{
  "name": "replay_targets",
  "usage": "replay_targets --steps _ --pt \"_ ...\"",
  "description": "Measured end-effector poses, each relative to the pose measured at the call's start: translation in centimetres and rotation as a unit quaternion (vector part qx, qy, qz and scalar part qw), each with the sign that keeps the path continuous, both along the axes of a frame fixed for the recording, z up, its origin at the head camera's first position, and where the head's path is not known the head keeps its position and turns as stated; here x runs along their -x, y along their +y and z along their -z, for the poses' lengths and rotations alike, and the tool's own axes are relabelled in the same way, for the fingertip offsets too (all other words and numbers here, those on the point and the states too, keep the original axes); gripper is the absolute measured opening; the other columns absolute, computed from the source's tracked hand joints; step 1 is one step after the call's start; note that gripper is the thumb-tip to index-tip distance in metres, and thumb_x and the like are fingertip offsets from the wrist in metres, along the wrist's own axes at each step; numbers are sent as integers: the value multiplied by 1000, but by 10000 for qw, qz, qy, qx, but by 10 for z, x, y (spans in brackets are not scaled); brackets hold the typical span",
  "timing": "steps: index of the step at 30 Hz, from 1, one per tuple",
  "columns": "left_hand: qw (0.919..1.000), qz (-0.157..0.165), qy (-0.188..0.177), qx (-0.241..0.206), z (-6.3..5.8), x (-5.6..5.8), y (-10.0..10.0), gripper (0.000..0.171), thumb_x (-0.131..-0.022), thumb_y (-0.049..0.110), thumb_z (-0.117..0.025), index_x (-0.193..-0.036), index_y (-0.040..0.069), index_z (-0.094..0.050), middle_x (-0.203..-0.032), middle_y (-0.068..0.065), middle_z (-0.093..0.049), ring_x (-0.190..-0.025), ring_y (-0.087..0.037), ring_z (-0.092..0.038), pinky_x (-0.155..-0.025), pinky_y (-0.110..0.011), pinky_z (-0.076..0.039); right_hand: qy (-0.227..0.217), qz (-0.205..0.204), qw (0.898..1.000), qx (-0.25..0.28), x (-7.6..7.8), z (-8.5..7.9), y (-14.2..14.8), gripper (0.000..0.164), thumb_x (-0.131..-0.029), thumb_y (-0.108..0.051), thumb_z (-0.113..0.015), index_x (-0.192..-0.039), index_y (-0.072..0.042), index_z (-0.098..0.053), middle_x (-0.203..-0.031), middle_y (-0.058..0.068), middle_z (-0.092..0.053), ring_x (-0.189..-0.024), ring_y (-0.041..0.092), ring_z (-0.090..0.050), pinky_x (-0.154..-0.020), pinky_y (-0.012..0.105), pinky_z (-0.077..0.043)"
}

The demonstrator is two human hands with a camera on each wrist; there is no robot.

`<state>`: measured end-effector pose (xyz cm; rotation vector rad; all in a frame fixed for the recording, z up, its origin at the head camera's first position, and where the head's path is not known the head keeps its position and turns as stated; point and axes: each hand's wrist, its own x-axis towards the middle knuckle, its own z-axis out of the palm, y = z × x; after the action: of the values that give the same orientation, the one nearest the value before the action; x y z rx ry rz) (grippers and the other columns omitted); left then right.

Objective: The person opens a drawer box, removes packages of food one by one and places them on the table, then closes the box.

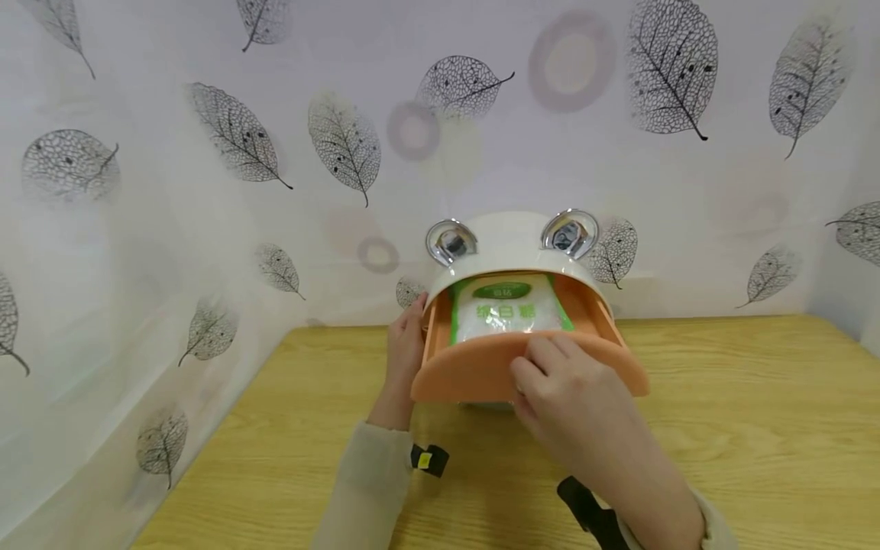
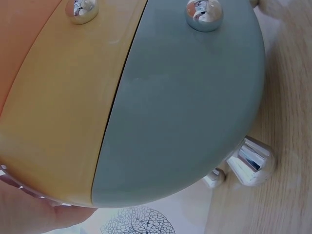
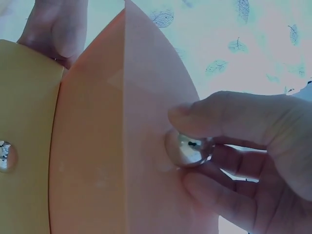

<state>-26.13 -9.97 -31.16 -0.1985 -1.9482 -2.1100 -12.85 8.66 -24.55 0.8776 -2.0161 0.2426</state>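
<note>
A rounded white storage cabinet with frog-like chrome eyes (image 1: 512,237) stands on the table with its orange top drawer (image 1: 467,370) pulled out. Inside the drawer lies a clear bag of white sugar (image 1: 505,312) with green print. My right hand (image 1: 580,409) is at the drawer's front; in the right wrist view its thumb and fingers pinch the round chrome knob (image 3: 190,148). Against the cabinet's left side rests my left hand (image 1: 406,344), also visible at the lower edge of the yellow drawer (image 2: 53,146) in the left wrist view. Its far fingers are hidden.
Below the yellow drawer is a grey-green drawer (image 2: 180,107) with its own chrome knob, closed. Chrome feet (image 2: 251,161) hold the cabinet off the wooden table (image 1: 309,458). A leaf-patterned curtain (image 1: 275,153) hangs behind and to the left.
</note>
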Motion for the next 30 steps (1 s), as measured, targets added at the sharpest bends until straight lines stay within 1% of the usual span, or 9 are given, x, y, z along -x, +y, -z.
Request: replay_targets --steps 6,8,15,18,21,26,28,30 --pt "9999 -80 41 102 -3 0 0 43 -95 28 -36 -128 2 -45 -131 -9 -44 -109 -27 -49 -84 -32 -45 -137 77 9999 -38 -4 -1 0 23 -61 0 -66 -57 -9 -46 -63 1 -39 -61 17 -44 -48 25 -39" --pt "9997 -130 69 179 -3 -1 0 43 -95 28 -35 -128 2 -46 -130 -10 -45 -110 -27 -48 -86 -32 -44 -169 99 9998 -64 -5 -1 1 23 -62 -1 -67 -57 -9 -46 -63 0 -38 -60 16 -43 -47 23 -38" --pt "9994 -217 79 240 -3 -1 2 41 -95 26 -36 -126 2 -48 -128 -12 -46 -113 -27 -46 -91 -33 -40 -239 249 9993 -115 -10 0 2 21 -64 -3 -65 -57 -10 -46 -63 -1 -37 -58 14 -42 -43 21 -34" --pt "9993 -241 38 288 -2 -2 3 41 -95 27 -36 -126 3 -48 -128 -11 -47 -113 -27 -46 -91 -33 -40 -294 292 9990 -158 -13 1 3 21 -65 -5 -66 -57 -11 -47 -63 -2 -38 -58 13 -43 -42 20 -34" --pt "9996 -200 -28 201 -2 -4 4 41 -95 28 -37 -126 5 -49 -126 -12 -48 -110 -28 -49 -88 -33 -42 -300 266 9990 -182 -15 1 3 22 -64 -5 -67 -57 -12 -47 -62 -3 -38 -56 12 -42 -41 19 -33" --pt "9998 -167 -58 111 -4 -5 4 41 -94 27 -37 -127 5 -47 -126 -12 -48 -108 -28 -50 -86 -32 -44 -267 232 9991 -234 -15 0 4 19 -64 -6 -67 -58 -12 -50 -62 -4 -40 -56 11 -44 -43 19 -35" --pt "9997 -187 -63 162 -4 -5 3 42 -95 27 -36 -127 4 -47 -127 -12 -48 -108 -29 -50 -86 -32 -44 -247 206 9991 -269 -14 -1 5 16 -64 -7 -68 -60 -12 -52 -62 -4 -43 -58 11 -46 -48 21 -39" --pt "9995 -240 -82 211 -5 -6 2 41 -95 27 -36 -127 4 -47 -126 -13 -48 -105 -30 -52 -84 -33 -45 -212 150 9992 -300 -13 -2 6 14 -64 -9 -68 -62 -12 -55 -63 -4 -46 -61 12 -50 -56 23 -44"
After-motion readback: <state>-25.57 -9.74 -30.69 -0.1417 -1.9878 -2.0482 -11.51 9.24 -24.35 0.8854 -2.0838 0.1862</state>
